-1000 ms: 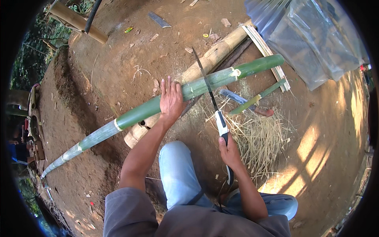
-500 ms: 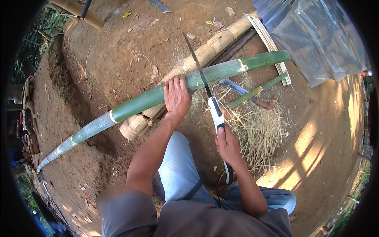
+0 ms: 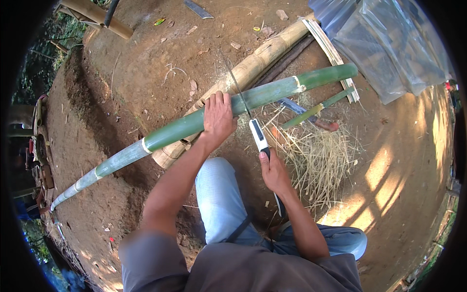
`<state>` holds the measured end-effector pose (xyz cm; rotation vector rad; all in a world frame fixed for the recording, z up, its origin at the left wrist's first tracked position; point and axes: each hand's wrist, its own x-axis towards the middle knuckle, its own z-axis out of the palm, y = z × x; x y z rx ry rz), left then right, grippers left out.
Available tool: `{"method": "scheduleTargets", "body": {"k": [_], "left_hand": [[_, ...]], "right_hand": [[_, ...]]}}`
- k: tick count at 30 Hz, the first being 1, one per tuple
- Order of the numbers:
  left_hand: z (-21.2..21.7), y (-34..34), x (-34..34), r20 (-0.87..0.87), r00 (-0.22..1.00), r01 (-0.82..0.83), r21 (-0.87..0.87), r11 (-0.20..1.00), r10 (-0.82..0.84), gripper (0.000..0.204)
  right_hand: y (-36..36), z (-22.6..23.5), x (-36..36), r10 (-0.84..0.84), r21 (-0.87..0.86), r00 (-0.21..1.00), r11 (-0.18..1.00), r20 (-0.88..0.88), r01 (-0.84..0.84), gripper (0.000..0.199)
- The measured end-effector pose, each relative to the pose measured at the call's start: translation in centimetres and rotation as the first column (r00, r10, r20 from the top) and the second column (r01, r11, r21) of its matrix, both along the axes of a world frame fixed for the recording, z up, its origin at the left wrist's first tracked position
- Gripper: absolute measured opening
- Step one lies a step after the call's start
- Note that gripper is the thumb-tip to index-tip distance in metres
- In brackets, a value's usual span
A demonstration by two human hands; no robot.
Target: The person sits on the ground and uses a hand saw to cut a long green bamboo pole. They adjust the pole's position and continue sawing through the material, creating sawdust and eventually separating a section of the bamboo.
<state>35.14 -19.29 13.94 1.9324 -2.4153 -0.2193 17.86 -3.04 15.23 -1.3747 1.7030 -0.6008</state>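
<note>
A long green bamboo pole (image 3: 177, 127) runs slantwise across the view, its thick end at the right and its thin end far to the left. My left hand (image 3: 218, 116) is wrapped over the pole near its middle, thumb side toward the saw. In my right hand (image 3: 275, 171) is the white-and-black handle of a hand saw (image 3: 259, 134). Its dark, narrow blade lies across the pole just right of my left hand. How deep the teeth sit in the bamboo cannot be made out. A dry tan bamboo log (image 3: 253, 64) lies beneath the pole.
Below the pole's right part lie a machete (image 3: 325, 125), a short green bamboo piece (image 3: 318, 110) and a heap of shavings (image 3: 318, 168). Pale split strips (image 3: 332, 58) and clear plastic sheeting (image 3: 391, 48) are at upper right. Another metal blade (image 3: 198, 8) rests on the soil at the top.
The saw has slid forward and a little left across the pole, its blade now blurred. My left hand keeps its hold on the bamboo. The whole view has shifted slightly.
</note>
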Motion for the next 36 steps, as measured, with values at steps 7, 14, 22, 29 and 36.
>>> {"method": "scheduleTargets", "body": {"k": [7, 14, 22, 29, 36], "left_hand": [[-0.7, -1.4, 1.5, 0.019, 0.996, 0.085, -0.17, 0.982, -0.083, 0.063], [-0.2, -0.7, 1.0, 0.03, 0.997, 0.076, -0.163, 0.984, -0.072, 0.065], [0.3, -1.5, 1.4, 0.012, 0.997, 0.077, -0.08, 0.994, -0.076, 0.066], [0.9, -3.1, 2.1, 0.086, 0.989, 0.12, -0.021, 0.992, -0.118, 0.076], [1.3, -3.0, 1.4, 0.021, 0.992, 0.123, -0.018, 0.992, -0.123, 0.075]], "right_hand": [[-0.7, 0.7, -0.1, 0.031, 0.017, 0.999, 0.999, -0.017, -0.031, 0.052], [1.1, -0.4, -1.7, 0.02, 0.068, 0.996, 0.997, 0.092, -0.026, 0.052], [3.3, -1.3, -1.7, -0.02, 0.061, 0.993, 0.998, 0.114, 0.013, 0.048], [4.1, -2.6, -1.8, 0.011, 0.007, 0.996, 1.0, 0.091, -0.011, 0.042], [-4.7, -1.6, -0.6, 0.039, -0.035, 0.997, 0.999, 0.073, -0.036, 0.035]]}}
